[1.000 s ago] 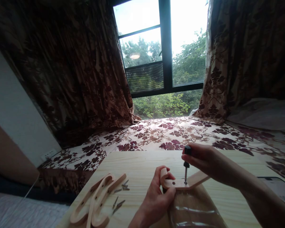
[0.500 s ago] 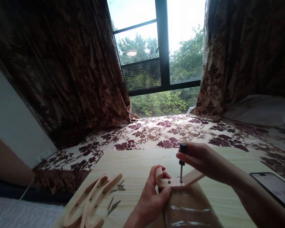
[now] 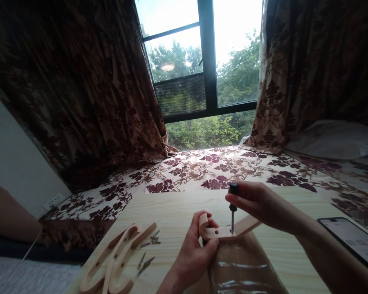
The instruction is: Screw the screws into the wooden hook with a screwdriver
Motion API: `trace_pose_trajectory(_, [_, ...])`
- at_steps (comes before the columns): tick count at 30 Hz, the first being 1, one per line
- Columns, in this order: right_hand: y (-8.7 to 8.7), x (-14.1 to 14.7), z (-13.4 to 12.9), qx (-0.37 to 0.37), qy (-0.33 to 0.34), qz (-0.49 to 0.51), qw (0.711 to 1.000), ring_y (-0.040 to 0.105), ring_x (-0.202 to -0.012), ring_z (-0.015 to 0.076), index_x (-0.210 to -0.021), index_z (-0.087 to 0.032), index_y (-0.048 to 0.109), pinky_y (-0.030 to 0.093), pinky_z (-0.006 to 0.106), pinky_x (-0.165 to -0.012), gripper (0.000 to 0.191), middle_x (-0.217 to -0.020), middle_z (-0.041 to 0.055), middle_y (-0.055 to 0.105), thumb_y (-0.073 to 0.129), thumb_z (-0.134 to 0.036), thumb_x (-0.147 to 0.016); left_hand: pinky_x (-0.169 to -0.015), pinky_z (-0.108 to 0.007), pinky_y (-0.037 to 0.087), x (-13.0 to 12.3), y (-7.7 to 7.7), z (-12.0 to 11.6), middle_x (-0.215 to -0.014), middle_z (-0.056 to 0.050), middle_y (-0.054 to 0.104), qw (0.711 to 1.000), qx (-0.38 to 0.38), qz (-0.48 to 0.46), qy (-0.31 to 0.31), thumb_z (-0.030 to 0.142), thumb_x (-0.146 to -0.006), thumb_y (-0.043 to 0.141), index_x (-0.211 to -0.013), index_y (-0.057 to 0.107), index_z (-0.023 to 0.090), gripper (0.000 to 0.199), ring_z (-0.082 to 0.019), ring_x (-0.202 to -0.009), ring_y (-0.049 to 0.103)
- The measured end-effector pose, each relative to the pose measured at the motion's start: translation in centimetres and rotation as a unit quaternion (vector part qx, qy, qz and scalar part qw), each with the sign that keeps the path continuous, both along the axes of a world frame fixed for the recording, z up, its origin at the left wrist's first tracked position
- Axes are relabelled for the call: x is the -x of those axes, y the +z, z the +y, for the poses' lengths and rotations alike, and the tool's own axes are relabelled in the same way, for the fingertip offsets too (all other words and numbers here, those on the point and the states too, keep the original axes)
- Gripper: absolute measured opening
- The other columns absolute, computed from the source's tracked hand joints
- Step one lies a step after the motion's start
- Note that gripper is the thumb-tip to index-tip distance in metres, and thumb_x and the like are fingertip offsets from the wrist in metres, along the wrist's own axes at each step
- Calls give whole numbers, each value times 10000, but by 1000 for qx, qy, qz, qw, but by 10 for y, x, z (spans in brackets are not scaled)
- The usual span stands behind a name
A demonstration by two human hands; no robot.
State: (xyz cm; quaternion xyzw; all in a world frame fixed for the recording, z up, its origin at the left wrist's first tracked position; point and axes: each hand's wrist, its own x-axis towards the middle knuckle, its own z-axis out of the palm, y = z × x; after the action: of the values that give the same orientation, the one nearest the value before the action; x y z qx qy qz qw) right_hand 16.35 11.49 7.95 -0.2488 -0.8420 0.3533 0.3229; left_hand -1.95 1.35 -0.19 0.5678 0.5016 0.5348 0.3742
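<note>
My right hand [image 3: 248, 200] is closed round the dark handle of a screwdriver [image 3: 233, 204], which stands upright with its tip at a hole in a curved wooden piece [image 3: 222, 233]. The fingers and thumb of my left hand [image 3: 199, 249] grip the hooked left end of that piece. Beneath it is a brown block wrapped in shiny clear film [image 3: 245, 265]. The piece has another dark hole, left of the screwdriver tip. Its right arm slants up below my right hand.
More curved wooden pieces [image 3: 119, 257] lie at the left on the pale wooden board [image 3: 171, 204], with several screws [image 3: 145, 265] beside them. A phone [image 3: 349, 241] lies at the right. Behind are a floral-covered ledge [image 3: 217, 167], curtains and a window.
The whole view has shifted slightly. Both hands keep their grips, and the screwdriver stays at the same hole.
</note>
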Motion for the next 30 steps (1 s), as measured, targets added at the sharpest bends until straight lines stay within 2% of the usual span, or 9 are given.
trace_pose_trajectory(5, [6,-4,-3,-22,7,-15,1000,429,-606,117,-769,-179,561,360,231,-535,222,-683,-11,502,525,-364,-886,-857,-290,406,1,-1,0,-1006,-34,558,1000,-3,8,-2,163,-762,562,-1133,426,221,399,-178,-939,525])
trace_pose_trajectory(11, [0,3,-1,-17,-5,16,1000,413,-589,108,-667,-192,472,350,227,-526,281,-637,-36,429,535,-368,-878,-877,-295,388,2,-2,0,-1016,-30,560,1000,-7,11,-9,155,-774,559,-1145,419,223,402,-176,-948,519])
trace_pose_trajectory(19, [6,-3,-3,-10,-3,3,1000,436,-588,114,-742,-193,506,362,223,-519,200,-646,-26,465,533,-346,-867,-862,-295,389,0,-1,0,-1010,-30,551,1000,-4,-3,-14,176,-767,566,-1140,419,221,404,-184,-959,517])
trace_pose_trajectory(25, [1,-3,0,-37,-26,7,999,384,-565,104,-695,-201,448,320,223,-498,253,-611,-41,423,511,-352,-888,-861,-302,397,1,-2,1,-1004,-28,558,1000,-4,-7,-13,179,-770,572,-1143,422,222,404,-184,-944,532])
trace_pose_trajectory(30, [-2,1,1,-79,-54,-14,995,384,-540,100,-685,-208,413,315,229,-501,271,-597,-44,446,495,-353,-899,-882,-311,386,2,-3,2,-1006,-26,565,1000,-4,-4,-14,172,-772,581,-1139,425,220,402,-183,-945,532])
